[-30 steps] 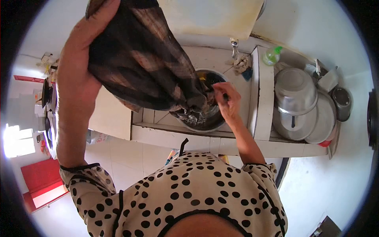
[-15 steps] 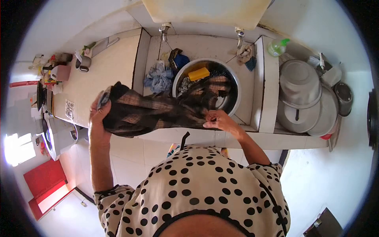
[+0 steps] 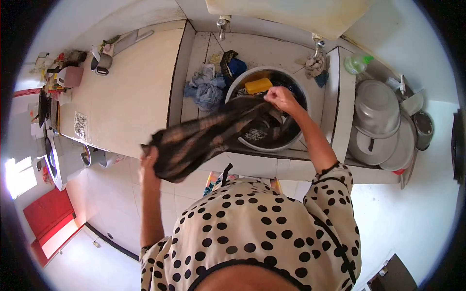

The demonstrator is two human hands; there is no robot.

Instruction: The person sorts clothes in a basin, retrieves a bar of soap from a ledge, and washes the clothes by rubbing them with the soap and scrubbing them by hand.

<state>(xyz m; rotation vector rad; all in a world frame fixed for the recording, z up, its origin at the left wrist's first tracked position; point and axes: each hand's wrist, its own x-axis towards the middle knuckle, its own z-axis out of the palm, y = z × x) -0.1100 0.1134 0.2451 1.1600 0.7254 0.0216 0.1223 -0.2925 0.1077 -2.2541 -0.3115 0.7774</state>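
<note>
A dark plaid cloth (image 3: 199, 138) stretches slantwise between my two hands, partly over the rim of a round metal basin (image 3: 305, 104). My left hand (image 3: 149, 162) is closed on its lower left end, outside the basin. Over the basin, my right hand (image 3: 282, 99) grips the other end with bent fingers. Inside the basin lie a yellow bar (image 3: 258, 86) that looks like soap and some black-and-white patterned fabric (image 3: 256, 134). The cloth hides part of the basin's inside.
The basin stands in a tiled sink below two taps (image 3: 223, 26). Left of it are crumpled bluish cloths (image 3: 206, 89) and a dark blue bundle (image 3: 234, 65). Large pots and lids (image 3: 376, 109) and a green-topped bottle (image 3: 357, 64) stand right. A counter (image 3: 131, 92) extends left.
My right hand has moved up and over the basin with its end of the cloth. My left hand has come lower and rightward, so the cloth now slants. The whole view has shifted slightly.
</note>
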